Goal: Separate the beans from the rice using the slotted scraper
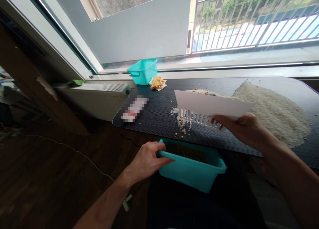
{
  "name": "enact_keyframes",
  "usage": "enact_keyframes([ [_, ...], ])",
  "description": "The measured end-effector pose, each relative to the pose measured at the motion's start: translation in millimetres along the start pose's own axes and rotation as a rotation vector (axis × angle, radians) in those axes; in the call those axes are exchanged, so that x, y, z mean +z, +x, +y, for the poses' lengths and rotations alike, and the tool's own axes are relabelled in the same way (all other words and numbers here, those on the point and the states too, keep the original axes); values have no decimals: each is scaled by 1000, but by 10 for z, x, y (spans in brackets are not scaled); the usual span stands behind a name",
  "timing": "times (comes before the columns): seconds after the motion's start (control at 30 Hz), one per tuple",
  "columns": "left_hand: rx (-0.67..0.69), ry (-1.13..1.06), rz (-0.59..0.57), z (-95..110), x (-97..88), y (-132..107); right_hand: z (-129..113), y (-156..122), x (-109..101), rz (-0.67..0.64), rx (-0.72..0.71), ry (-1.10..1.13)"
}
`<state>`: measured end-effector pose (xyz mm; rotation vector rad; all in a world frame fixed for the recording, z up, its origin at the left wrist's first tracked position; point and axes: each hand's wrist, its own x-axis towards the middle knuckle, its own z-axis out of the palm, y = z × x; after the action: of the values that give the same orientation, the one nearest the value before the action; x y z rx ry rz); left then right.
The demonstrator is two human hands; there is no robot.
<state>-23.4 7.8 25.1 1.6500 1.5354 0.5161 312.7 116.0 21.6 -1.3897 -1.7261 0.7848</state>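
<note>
Left hand (147, 159) fingers curled over the rim of the tub (191, 171), held just below the table (154, 112) edge (dark beans inside). Right hand (239, 127) pinches the basket (206, 107) by its rim, tilted on the table against the rice (271, 112).

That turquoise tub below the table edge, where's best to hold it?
Probably the jutting lip at the left end of the tub, from the left, where the left hand grips it; dark grains lie inside, so keep it level.
</note>
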Motion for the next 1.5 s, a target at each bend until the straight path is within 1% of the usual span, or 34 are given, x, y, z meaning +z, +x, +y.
enact_keyframes([
  [0.1, 6, -4, 6, -8, -5, -4, -29, 52, 26, -55, 43, -29],
  [0.2, 3, -4, 9, -23, -6, -3, -53, 12, 5, -100, 36, -6],
  [0.37, 2, -8, 12, -29, -13, 1, -47, -67, -42, -69, 8, 10],
  [0.57, -13, -3, 17, -8, -26, -6, -112, -110, -46, -127, -24, 16],
  [0.73, -17, -20, 16, -36, -59, -16, -186, -172, -69, -129, -23, 55],
  [0.83, -25, -7, 31, -68, -115, -29, -208, -181, -71, -127, 6, 21],
  [1.03, -56, 32, 37, -130, -244, -77, -257, -169, 28, -133, 23, -17],
  [1.2, -49, 49, 53, -165, -258, -91, -366, -185, 121, -188, -5, 41],
  [1.33, -31, -3, 61, -185, -225, -85, -386, -256, 43, -150, -23, 21],
  [1.5, -46, 11, 54, -147, -214, -85, -238, -333, -139, -35, 45, -101],
])
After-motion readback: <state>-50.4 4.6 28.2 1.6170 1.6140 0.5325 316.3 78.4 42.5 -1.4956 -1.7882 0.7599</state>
